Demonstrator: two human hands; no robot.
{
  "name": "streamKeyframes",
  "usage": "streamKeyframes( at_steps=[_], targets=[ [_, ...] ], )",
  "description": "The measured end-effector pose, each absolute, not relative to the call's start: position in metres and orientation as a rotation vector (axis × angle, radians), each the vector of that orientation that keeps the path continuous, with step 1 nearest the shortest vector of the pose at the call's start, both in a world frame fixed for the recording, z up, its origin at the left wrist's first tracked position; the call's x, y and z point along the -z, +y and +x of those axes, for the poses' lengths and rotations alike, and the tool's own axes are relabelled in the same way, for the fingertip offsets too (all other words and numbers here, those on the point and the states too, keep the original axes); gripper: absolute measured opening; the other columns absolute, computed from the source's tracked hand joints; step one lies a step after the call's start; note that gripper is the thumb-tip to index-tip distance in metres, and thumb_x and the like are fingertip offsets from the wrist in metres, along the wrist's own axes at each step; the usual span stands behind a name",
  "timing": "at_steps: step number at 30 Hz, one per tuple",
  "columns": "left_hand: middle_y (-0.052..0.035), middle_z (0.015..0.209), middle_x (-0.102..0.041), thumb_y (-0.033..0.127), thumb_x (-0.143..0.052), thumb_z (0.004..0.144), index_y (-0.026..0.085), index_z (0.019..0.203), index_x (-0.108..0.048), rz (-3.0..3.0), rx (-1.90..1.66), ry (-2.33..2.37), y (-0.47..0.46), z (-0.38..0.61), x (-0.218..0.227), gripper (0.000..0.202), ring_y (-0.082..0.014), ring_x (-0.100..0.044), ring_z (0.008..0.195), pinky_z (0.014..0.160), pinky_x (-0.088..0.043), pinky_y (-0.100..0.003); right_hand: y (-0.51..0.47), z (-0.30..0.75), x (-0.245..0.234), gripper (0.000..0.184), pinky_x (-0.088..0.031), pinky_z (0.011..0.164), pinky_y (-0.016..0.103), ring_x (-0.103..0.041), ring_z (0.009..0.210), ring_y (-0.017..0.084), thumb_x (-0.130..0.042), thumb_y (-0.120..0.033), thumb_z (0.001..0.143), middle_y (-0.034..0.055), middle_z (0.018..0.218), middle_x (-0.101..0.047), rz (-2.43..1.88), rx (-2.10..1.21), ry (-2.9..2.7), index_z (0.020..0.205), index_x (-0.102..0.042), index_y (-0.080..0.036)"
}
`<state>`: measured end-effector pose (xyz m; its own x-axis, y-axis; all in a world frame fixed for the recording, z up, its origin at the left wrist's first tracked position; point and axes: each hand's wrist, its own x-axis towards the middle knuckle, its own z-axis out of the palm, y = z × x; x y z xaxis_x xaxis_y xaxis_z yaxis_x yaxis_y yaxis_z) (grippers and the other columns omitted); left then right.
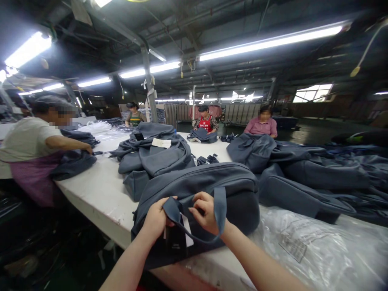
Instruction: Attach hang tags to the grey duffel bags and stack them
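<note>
A dark blue-grey bag (206, 178) lies on the table's near edge in front of me, its long zipped side up. My left hand (157, 218) is closed around one end of its webbing strap (172, 210). The strap loops across the front of the bag and over my right wrist. My right hand (205, 211) is inside that loop, its fingers curled in a pinch close to the bag; what they hold, if anything, cannot be made out. Between the hands hang a black tag (176, 242) and a white tag (188, 231).
More bags are piled behind mine (163, 155) and to the right (315, 173). Clear plastic bags (318, 238) lie at the near right of the white table (100, 194). A person in a purple apron (36, 173) handles a bag at left; several people sit across the table.
</note>
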<state>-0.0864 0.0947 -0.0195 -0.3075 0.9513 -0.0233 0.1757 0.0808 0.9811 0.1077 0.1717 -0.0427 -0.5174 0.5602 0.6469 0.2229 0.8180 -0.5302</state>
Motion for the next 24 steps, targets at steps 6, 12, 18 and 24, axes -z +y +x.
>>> streamKeyframes(
  at_steps=[6,12,18,24],
  targets=[
    [-0.0021,0.063,-0.056,0.024,-0.063,0.069,0.013,0.105,-0.072,0.891,-1.367,1.472,0.114,-0.089,0.013,0.039,-0.0155,-0.056,0.055,0.051,-0.057,-0.03,0.142,0.128,0.043,0.038,-0.047,0.09,0.041,-0.059,0.081,0.019,-0.047,-0.044,0.096,0.0039,0.072,-0.058,-0.345,-1.075,-1.98,0.067,-0.057,-0.02],
    [-0.0036,0.061,-0.059,0.013,-0.062,0.068,0.009,0.097,-0.073,0.75,-1.405,1.398,0.117,-0.089,0.004,0.031,-0.0145,-0.054,0.05,0.044,-0.056,-0.029,0.129,0.151,0.016,0.048,-0.041,0.058,0.025,-0.05,0.061,0.013,-0.055,-0.053,0.091,0.0026,0.077,-0.06,-0.386,-1.441,-2.174,0.124,-0.062,-0.018],
    [-0.0067,0.071,-0.063,0.006,-0.056,0.08,0.007,0.088,-0.072,0.482,-1.557,1.31,0.111,-0.066,-0.003,0.018,-0.0144,-0.059,0.057,0.049,-0.06,-0.028,0.088,0.147,0.032,0.095,-0.051,0.085,0.033,-0.065,0.093,0.024,-0.073,-0.054,0.078,0.0093,0.109,-0.069,-0.468,-1.156,-2.463,0.155,-0.027,-0.025],
    [-0.009,0.08,-0.068,0.002,-0.046,0.089,0.009,0.086,-0.069,0.235,-1.692,1.151,0.094,-0.041,-0.011,0.024,-0.015,-0.068,0.072,0.066,-0.064,-0.025,0.092,0.102,0.094,0.072,-0.031,0.115,0.048,-0.046,0.134,0.028,-0.067,-0.036,0.085,0.0144,0.145,-0.049,-0.299,-1.359,-2.04,0.15,-0.038,-0.022]
  ],
)
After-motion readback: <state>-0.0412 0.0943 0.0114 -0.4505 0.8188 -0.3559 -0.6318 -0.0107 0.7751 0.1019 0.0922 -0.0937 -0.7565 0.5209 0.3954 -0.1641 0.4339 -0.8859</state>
